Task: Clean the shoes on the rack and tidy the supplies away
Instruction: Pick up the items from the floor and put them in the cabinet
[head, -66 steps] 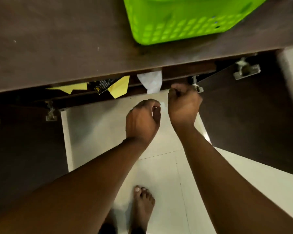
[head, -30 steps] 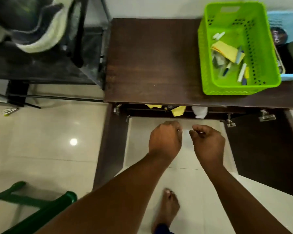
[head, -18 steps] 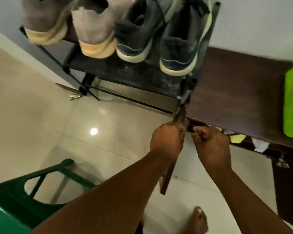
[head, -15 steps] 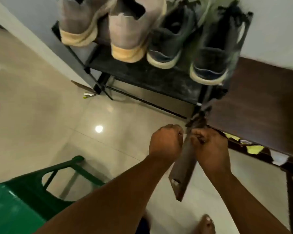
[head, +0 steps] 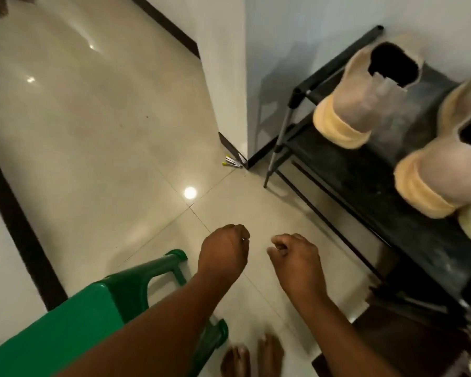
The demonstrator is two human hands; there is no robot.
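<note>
Shoes [head: 365, 99] sit on the black rack [head: 419, 240] at the right, two tan ones in full view (a third only peeks in at the edge). Going left to right: one green stool [head: 65, 330], then the left hand [head: 223, 257] and right hand [head: 294, 257], both curled and holding nothing. Stepping back could mean tripping on that stool; a careless reach might knock a shoe off.

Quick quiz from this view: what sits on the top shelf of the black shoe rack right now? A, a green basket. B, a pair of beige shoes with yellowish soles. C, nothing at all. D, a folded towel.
B: two beige shoes with yellowish soles stand side by side, heels toward the camera, on the black rack.
</note>
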